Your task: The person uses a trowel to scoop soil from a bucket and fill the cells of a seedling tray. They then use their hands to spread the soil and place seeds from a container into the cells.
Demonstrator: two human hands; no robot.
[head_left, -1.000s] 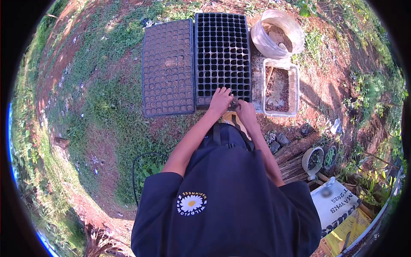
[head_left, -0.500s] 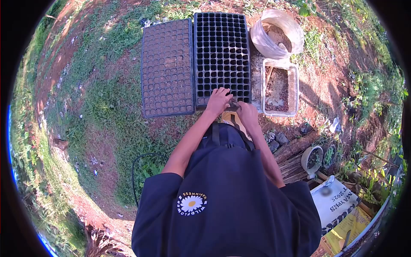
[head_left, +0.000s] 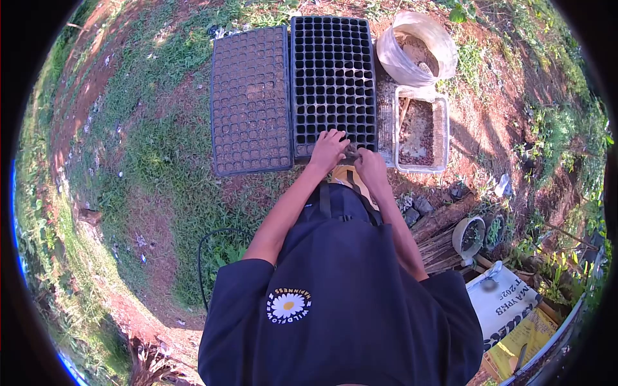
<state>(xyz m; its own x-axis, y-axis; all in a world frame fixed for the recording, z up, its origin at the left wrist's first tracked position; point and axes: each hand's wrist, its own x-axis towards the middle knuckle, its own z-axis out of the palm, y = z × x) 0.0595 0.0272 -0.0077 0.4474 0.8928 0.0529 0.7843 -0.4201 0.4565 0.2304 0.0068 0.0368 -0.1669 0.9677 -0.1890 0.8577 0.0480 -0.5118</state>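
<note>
I look down over my dark shirt at two black seedling trays on the ground. My left hand [head_left: 328, 149] lies with fingers apart on the near edge of the right tray [head_left: 333, 64], whose cells look mostly dark and hollow. My right hand [head_left: 371, 165] is curled at that tray's near right corner, close to the left hand. Something small and brownish [head_left: 351, 152] sits between the two hands; I cannot make out what it is. The left tray [head_left: 251, 96] has cells filled with brown soil and touches the right tray's side.
A clear tub [head_left: 440, 132] of reddish soil with a stick in it stands right of the trays. Behind it is a round white container [head_left: 446, 48] with soil. Stones [head_left: 416, 208], a small pot [head_left: 468, 237], a printed sack [head_left: 508, 302] and a black hose [head_left: 205, 254] lie near me.
Both hands have stayed at the tray's near edge. The left hand has shifted slightly along it and the right hand has edged closer to the corner.
</note>
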